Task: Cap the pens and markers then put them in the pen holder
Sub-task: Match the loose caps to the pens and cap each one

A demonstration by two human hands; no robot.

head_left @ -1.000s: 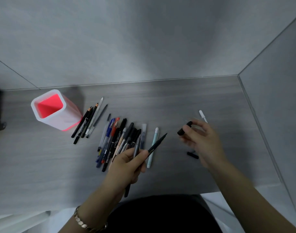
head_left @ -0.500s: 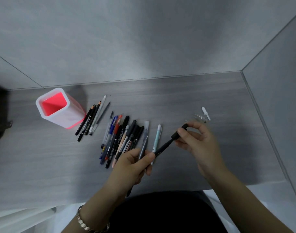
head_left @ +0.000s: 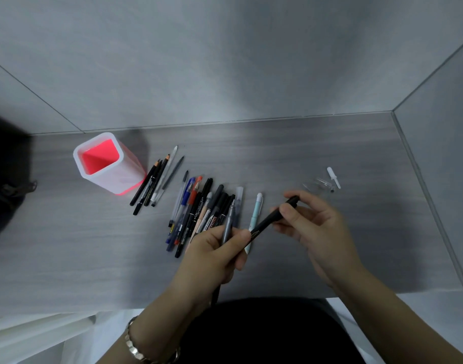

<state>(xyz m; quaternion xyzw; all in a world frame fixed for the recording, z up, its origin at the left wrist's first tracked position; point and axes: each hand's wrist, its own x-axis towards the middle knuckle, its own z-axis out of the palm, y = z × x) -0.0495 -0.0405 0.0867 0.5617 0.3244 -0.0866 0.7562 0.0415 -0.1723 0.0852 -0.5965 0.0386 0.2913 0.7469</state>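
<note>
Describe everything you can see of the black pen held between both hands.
Slim matte black pen, plastic by the look, with small print on the barrel. Held aloft, tilted, cap end up-right. The left hand grips its lower barrel beside a grey pen; the right hand pinches the black cap on its tip. Whether the cap is fully seated cannot be told.

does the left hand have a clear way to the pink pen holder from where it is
Probably yes. The left hand grips a black pen; the pen holder stands open-topped to its far left, with only flat-lying pens between. The right hand pinches that pen's capped end, though.
</note>
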